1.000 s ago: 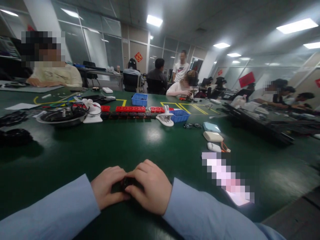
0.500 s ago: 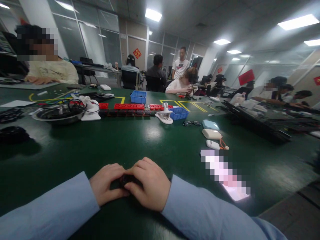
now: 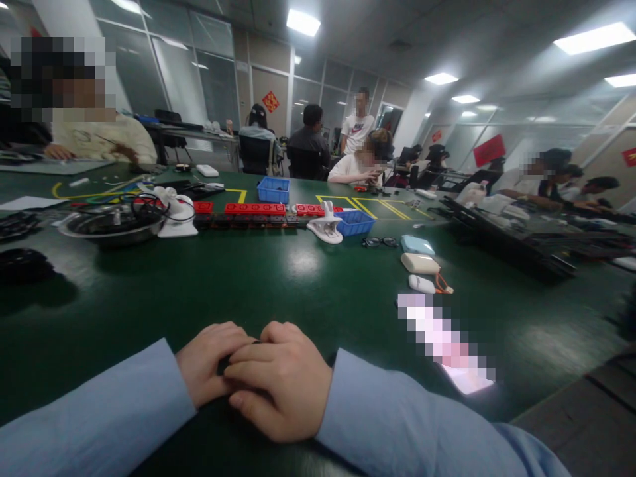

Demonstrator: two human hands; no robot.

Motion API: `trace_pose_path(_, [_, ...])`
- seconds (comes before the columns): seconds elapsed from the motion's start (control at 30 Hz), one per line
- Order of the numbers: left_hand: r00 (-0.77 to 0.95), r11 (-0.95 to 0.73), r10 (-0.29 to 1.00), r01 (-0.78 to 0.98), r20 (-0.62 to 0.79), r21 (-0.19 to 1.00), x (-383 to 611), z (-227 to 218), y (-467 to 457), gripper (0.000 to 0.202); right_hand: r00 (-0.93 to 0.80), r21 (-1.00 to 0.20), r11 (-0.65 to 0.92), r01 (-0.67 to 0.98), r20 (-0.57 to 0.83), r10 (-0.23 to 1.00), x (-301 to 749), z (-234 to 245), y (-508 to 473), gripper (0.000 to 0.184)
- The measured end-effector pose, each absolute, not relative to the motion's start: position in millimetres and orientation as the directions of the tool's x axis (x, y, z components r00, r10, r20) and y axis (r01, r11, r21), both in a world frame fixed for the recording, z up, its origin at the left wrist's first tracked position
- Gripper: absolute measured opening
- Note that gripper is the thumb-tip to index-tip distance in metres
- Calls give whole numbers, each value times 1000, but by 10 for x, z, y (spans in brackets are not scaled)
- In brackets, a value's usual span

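Note:
Both my hands rest together on the green table (image 3: 298, 278) near its front edge, in light blue sleeves. My left hand (image 3: 209, 361) has its fingers curled round a small dark object (image 3: 224, 364), of which only a sliver shows. My right hand (image 3: 281, 384) lies over the left hand's fingers and over the object, fingers curled and pressed together. What the dark object is cannot be made out.
A lit phone (image 3: 447, 344) lies to the right of my hands. Further off lie a white mouse (image 3: 421, 283), two small cases (image 3: 420, 263), glasses (image 3: 379, 242), blue bins (image 3: 354, 222), red blocks (image 3: 254, 208), a white clip stand (image 3: 325, 228) and a metal bowl of cables (image 3: 112, 225). Other people sit around.
My right hand has slid left over my left hand's fingers, covering most of the dark object that showed between them. The view has shifted slightly.

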State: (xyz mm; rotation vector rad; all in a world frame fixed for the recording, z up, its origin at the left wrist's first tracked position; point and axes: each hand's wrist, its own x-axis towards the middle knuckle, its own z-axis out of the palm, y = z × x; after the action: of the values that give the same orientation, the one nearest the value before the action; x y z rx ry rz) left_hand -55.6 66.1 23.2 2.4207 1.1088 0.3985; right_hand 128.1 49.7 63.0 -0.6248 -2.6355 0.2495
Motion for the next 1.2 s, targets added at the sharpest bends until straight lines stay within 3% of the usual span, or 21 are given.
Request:
trace_pose_path(0.13, [621, -575, 780, 658, 82, 487, -531, 256, 646, 18, -832, -183, 916, 357, 383, 401, 1281, 598, 489, 18])
trace_pose_path(0.23, [616, -573, 782, 651, 95, 497, -531, 255, 639, 19, -819, -151, 929, 337, 440, 369, 1283, 565, 487, 29])
trace_pose_path(0.4, [598, -542, 798, 665, 68, 515, -540, 257, 646, 21, -788, -107, 895, 434, 435, 435, 1311, 565, 536, 40])
trace_pose_path(0.57, [592, -547, 801, 668, 85, 504, -569, 214, 664, 26, -598, -221, 676, 703, 331, 730, 1364, 551, 680, 41])
trace_pose_path(0.67, [596, -564, 797, 675, 99, 476, -584, 182, 668, 30, -494, -287, 571, 769, 299, 817, 1372, 519, 723, 37])
trace_pose_path(1.2, [595, -567, 796, 672, 108, 477, -569, 208, 652, 25, -591, -417, 669, 615, 318, 741, 1362, 574, 648, 29])
